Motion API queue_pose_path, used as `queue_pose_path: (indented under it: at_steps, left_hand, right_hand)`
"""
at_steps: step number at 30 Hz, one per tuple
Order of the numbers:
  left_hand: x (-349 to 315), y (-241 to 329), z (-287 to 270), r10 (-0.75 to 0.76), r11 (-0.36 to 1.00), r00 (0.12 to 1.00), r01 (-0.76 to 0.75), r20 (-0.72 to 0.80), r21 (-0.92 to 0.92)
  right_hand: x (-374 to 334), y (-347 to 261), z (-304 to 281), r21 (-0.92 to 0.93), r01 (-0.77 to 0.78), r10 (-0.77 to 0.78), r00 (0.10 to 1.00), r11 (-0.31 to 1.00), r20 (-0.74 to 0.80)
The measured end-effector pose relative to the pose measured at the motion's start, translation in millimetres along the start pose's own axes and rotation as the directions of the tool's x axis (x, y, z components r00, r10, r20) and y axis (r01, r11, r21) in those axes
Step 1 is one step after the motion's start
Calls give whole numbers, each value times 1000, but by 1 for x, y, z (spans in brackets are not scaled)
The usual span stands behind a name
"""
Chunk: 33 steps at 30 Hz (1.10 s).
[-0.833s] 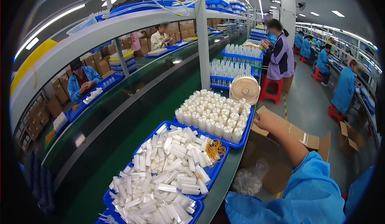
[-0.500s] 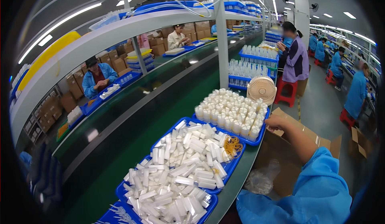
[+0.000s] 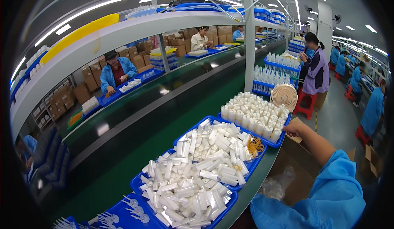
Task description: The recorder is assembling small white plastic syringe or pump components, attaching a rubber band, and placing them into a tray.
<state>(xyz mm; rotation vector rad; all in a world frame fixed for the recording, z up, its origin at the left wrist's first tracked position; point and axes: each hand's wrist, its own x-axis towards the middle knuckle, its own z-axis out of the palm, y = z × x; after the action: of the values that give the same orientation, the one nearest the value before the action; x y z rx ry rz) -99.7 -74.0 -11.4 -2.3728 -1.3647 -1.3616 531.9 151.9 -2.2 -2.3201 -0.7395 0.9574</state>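
My right hand (image 3: 293, 128), in a blue sleeve, is at the right rim of a blue tray (image 3: 280, 141). Its fingers are closed on that rim. In the tray stand many upright white bundles (image 3: 256, 116) in clear wrapping. Nearer to me, two overlapping blue trays (image 3: 262, 157) hold a heap of loose white wrapped pieces (image 3: 193, 167). A tangle of yellow rubber bands (image 3: 255, 146) lies at the heap's right edge. My left hand is out of view.
A beige fan (image 3: 284, 97) stands behind the tray of bundles, beside a white post (image 3: 249, 40). Below my right arm is an open cardboard box (image 3: 299, 163) with a clear plastic bag (image 3: 281, 184). A green conveyor (image 3: 135, 163) runs along the left; people sit across it.
The view has turned left, so the trays and my right hand appear farther right. My hand stays at the tray's rim. More of the blue tray with clear plastic pieces shows at the bottom.
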Motion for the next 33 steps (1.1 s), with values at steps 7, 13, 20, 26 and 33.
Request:
queue_pose_path:
  at_steps: [7, 13, 20, 26, 33]
  left_hand:
    - [-1, -2, 0, 37, 999, 999, -37, -21, -9]
    - [-2, -1, -1, 26, 1000, 1000, -26, -14, -10]
    - [13, 9, -2, 16, 999, 1000, -16, 1, 36]
    - [5, 12, 0, -61, 997, 994, 56, 88, 59]
    - [-19, -11, 1, 96, 981, 993, -106, 69, 160]
  right_hand:
    - [-33, -13, 11, 252, 163, -101, 965, 954, -242]
    - [-44, -33, 7, 791, 302, -292, 943, 532, -163]
    - [-30, -35, 20, 923, 349, -488, 842, 163, -232]
    - [-35, -34, 20, 908, 418, -508, 788, 24, -349]
    - [-49, -92, 43, 936, 320, -608, 717, -148, -341]
